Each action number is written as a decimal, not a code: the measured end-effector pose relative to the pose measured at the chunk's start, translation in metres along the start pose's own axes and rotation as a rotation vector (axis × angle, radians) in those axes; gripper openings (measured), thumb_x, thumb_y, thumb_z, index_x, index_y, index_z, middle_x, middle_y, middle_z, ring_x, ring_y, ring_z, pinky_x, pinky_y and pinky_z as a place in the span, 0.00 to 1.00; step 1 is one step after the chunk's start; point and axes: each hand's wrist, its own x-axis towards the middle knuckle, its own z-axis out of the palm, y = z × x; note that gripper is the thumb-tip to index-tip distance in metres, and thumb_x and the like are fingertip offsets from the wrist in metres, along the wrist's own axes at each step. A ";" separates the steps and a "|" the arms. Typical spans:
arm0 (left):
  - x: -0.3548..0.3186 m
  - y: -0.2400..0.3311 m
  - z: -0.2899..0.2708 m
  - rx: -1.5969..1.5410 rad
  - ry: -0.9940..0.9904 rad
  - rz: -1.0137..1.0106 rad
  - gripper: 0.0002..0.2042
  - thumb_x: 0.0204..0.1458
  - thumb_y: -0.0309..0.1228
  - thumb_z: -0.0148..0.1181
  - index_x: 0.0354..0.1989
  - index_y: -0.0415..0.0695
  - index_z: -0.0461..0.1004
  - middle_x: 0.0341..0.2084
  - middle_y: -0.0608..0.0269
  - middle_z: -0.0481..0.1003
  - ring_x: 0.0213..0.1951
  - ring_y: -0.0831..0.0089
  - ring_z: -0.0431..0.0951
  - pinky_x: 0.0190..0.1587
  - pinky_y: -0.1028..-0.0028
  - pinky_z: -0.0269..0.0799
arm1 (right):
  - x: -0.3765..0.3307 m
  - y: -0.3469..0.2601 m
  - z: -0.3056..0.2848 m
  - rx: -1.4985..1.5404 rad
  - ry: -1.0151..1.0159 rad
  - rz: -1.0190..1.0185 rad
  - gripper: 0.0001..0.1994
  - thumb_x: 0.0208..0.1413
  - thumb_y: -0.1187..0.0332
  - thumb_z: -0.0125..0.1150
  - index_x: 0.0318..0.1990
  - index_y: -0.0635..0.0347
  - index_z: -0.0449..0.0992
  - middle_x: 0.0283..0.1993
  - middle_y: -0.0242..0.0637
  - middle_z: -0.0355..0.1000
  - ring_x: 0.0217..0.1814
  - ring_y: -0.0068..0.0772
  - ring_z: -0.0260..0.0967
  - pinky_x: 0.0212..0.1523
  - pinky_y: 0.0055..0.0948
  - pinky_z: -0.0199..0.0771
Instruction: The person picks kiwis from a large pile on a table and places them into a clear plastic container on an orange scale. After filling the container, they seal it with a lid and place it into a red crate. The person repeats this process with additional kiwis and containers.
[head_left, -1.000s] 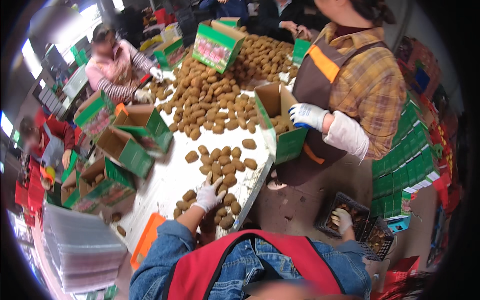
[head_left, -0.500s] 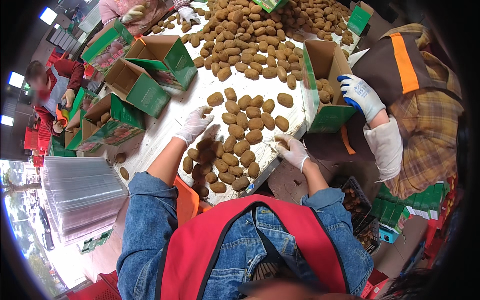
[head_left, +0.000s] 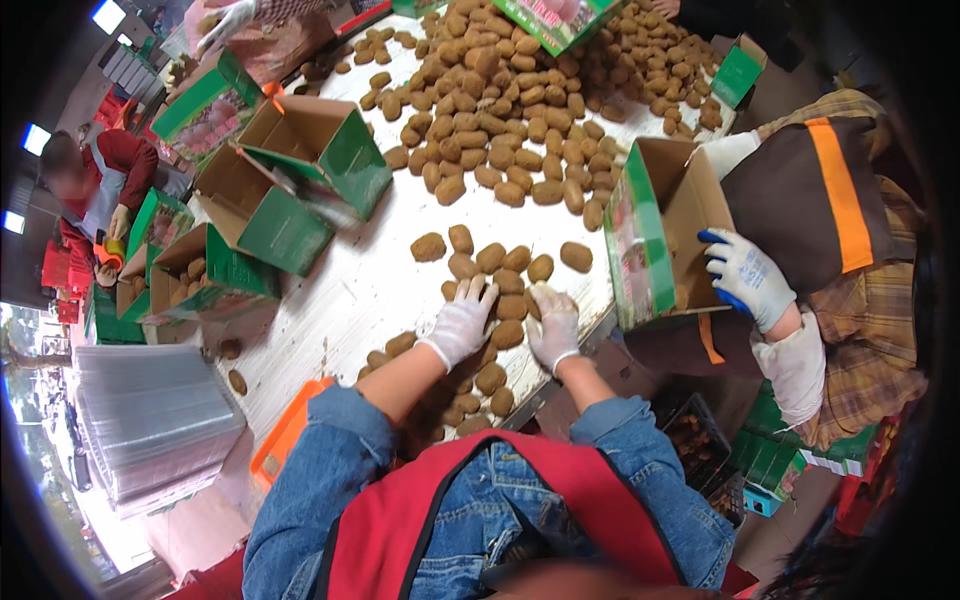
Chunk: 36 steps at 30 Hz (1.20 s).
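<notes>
Both my hands wear thin pale gloves and rest over a loose group of brown kiwifruit on the white table. My left hand lies on the left side of the group, its fingers stretched forward over the fruit. On the other side, my right hand touches the fruit with its fingertips, the fingers slightly bent. Neither hand lifts anything. More kiwifruit lie between my wrists and nearer my body, partly hidden by my left forearm.
A large kiwifruit heap covers the far table. Open green cartons stand at left, near stacked clear plastic trays. At right, a co-worker's gloved hand holds an open carton. An orange bin is beside my left arm.
My hands have come inward from either side of the kiwifruit and now lie on them. The co-worker's carton now looks more tilted, and the fruit seen inside it before is out of sight.
</notes>
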 end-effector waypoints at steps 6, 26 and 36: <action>-0.003 -0.008 0.020 0.005 -0.031 0.084 0.29 0.51 0.30 0.63 0.64 0.44 0.64 0.66 0.43 0.61 0.63 0.44 0.68 0.56 0.56 0.76 | -0.007 0.003 0.013 -0.033 0.045 -0.051 0.33 0.47 0.67 0.67 0.65 0.58 0.67 0.65 0.51 0.65 0.62 0.60 0.62 0.66 0.54 0.60; -0.012 -0.022 0.036 -0.150 0.036 0.127 0.29 0.50 0.31 0.67 0.62 0.46 0.65 0.64 0.45 0.61 0.59 0.43 0.70 0.55 0.53 0.75 | -0.009 0.005 0.025 -0.150 0.061 -0.038 0.34 0.50 0.66 0.65 0.68 0.54 0.66 0.69 0.43 0.65 0.62 0.52 0.64 0.62 0.50 0.64; -0.013 -0.021 0.040 -0.166 0.003 0.090 0.27 0.49 0.31 0.66 0.59 0.46 0.67 0.64 0.43 0.61 0.58 0.43 0.70 0.58 0.52 0.73 | -0.007 0.009 0.030 -0.132 0.040 -0.037 0.33 0.50 0.68 0.64 0.67 0.53 0.67 0.67 0.42 0.68 0.60 0.51 0.67 0.59 0.49 0.65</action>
